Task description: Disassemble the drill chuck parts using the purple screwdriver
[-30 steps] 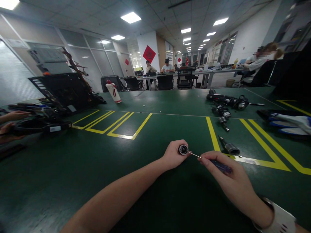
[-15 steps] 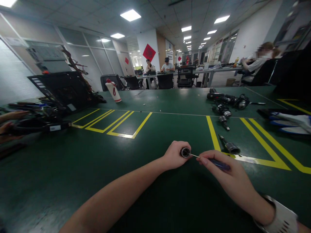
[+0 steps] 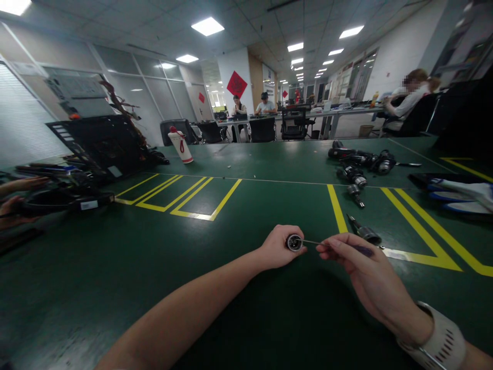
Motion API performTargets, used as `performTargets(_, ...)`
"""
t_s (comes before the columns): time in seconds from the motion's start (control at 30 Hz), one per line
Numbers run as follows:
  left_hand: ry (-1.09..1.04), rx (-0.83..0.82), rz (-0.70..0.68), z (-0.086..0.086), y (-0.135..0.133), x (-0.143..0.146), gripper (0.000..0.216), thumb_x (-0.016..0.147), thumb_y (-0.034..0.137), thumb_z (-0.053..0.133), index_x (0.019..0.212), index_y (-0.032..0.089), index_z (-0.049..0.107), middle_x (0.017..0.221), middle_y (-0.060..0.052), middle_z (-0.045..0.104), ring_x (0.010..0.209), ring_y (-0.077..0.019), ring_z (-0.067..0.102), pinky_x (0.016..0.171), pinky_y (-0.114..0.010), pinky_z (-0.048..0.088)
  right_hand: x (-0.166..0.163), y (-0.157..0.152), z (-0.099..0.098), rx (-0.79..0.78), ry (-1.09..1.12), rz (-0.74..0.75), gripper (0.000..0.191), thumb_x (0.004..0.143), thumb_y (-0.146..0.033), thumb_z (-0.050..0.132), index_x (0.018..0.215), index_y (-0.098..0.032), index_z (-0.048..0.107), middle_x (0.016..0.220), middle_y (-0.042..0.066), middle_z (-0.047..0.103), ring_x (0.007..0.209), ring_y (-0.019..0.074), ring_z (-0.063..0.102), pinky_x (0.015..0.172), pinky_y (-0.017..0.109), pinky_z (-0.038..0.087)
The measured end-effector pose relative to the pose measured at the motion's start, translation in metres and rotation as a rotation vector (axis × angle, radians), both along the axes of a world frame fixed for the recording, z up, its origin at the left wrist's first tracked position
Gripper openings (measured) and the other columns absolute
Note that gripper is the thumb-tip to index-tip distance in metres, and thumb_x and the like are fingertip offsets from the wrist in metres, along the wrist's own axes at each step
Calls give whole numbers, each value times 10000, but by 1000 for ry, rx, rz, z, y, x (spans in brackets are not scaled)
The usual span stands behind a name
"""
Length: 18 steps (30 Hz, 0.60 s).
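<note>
Wrapped in my left hand (image 3: 278, 247) is a short dark cylindrical metal part (image 3: 295, 242), its hollow round end turned towards me. My right hand (image 3: 352, 257) pinches a thin-shafted screwdriver (image 3: 313, 242) with a dark bluish handle, mostly hidden by the fingers. The shaft's tip points left and meets the opening of the cylinder; how deep it sits inside I cannot tell. Just beyond my right hand a grey metal socket-like part with a pointed shaft (image 3: 367, 235) lies on the green table (image 3: 246, 303).
Several dark tool parts (image 3: 356, 177) lie at the back right, near blue-and-white gloves (image 3: 458, 192). A white cup (image 3: 180, 146) stands at the back left. Another person's hands (image 3: 11, 205) hold a black object (image 3: 65, 200) at the left. People sit at desks further back.
My right hand has shifted slightly right and turned, and more of the screwdriver's shaft shows outside the cylinder. My left hand stays almost in place, still gripping the cylinder.
</note>
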<state>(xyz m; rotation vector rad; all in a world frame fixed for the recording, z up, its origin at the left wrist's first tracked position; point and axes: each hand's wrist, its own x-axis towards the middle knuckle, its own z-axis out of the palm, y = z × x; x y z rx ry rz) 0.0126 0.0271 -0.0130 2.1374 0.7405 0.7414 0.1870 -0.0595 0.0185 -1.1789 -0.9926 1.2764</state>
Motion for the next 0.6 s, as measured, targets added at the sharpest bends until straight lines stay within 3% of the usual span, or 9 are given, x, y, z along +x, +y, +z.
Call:
performTargets(0.13,56,34,20,0,-1,0,143,747,227,645,722,156,523,679,39,512,644,-94,508,597,-207,398,2,-4,4,122,-386,37,222,776,-424,621,784,-211,688,804,47,692,804,240,629,730,389,475)
performTargets(0.23,101,77,16,1,-1,0,130,760,223,627,716,153,527,690,34,523,657,-97,517,619,-214,403,1,-4,6,140,-480,60,229,774,-426,614,747,-210,683,772,46,690,769,241,629,690,378,465)
performTargets(0.6,82,10,40,1,1,0,157,739,243,656,738,144,535,717,26,538,647,-93,500,611,-213,402,-4,3,-3,-99,202,19,177,691,-349,734,736,-179,712,795,46,700,787,192,623,757,332,485)
